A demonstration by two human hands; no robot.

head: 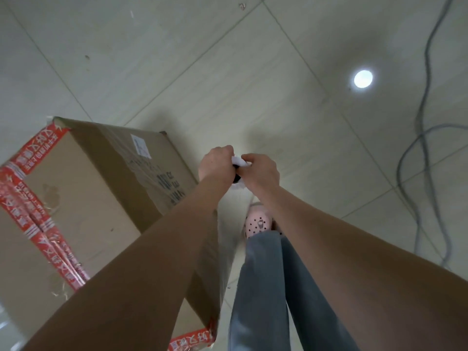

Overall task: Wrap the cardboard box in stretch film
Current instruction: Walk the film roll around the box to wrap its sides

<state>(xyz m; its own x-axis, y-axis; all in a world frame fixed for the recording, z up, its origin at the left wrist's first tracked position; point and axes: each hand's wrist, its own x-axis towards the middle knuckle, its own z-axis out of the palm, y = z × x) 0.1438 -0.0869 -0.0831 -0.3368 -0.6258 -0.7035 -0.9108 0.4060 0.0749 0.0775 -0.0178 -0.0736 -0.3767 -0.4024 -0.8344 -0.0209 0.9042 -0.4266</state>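
Stretch film (239,161) pinched: left hand (215,164), right hand (260,171)

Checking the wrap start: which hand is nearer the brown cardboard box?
Left. The left hand is close beside the brown cardboard box; the right hand is beyond the left one, farther off. Both grip one white bundle.

Pale, glossy tiled floor (228,59), crossed by thin dark grout lines and dotted with small scuffs. Round glare of a lamp (363,79) mirrored at upper right. Standing on it at left, a cardboard box (83,198) bound with red printed tape (33,148). Just beside the box, a pink perforated clog (258,224). Well apart at far right, grey cables (420,138) snaking over the tiles.
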